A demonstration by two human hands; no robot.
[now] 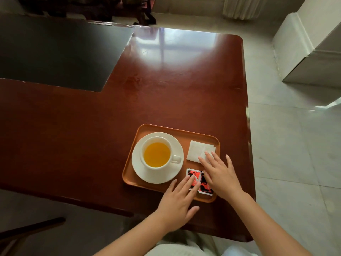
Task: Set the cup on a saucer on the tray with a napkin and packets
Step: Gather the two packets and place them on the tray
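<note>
The left hand (178,202) lies flat and open, fingers spread, its fingertips (191,179) resting on the left one of two red and black packets (193,177). It grips nothing; the thumb sticks out to the right over the near rim of the tray. The right hand (220,174) is open too, palm down, fingers splayed. Its palm covers part of the right packet (205,185), and its longer fingers reach onto the near right corner of a folded white napkin (198,149). Whether it presses down or only hovers just above, I cannot tell.

The two packets lie side by side, touching, at the near right corner of an orange tray (166,129). The napkin lies just beyond them at the far right of the tray. On the left half of the tray sits a white saucer (156,177), and a white cup (156,153) stands upright in the middle of it, handle pointing right towards the napkin, filled with a yellow-orange drink.

The tray rests near the near right corner of a glossy reddish-brown surface (92,135). A dark panel (55,52) covers the far left part of that surface. Pale floor tiles (295,145) run along the right, and both bare forearms come in from the near edge.
</note>
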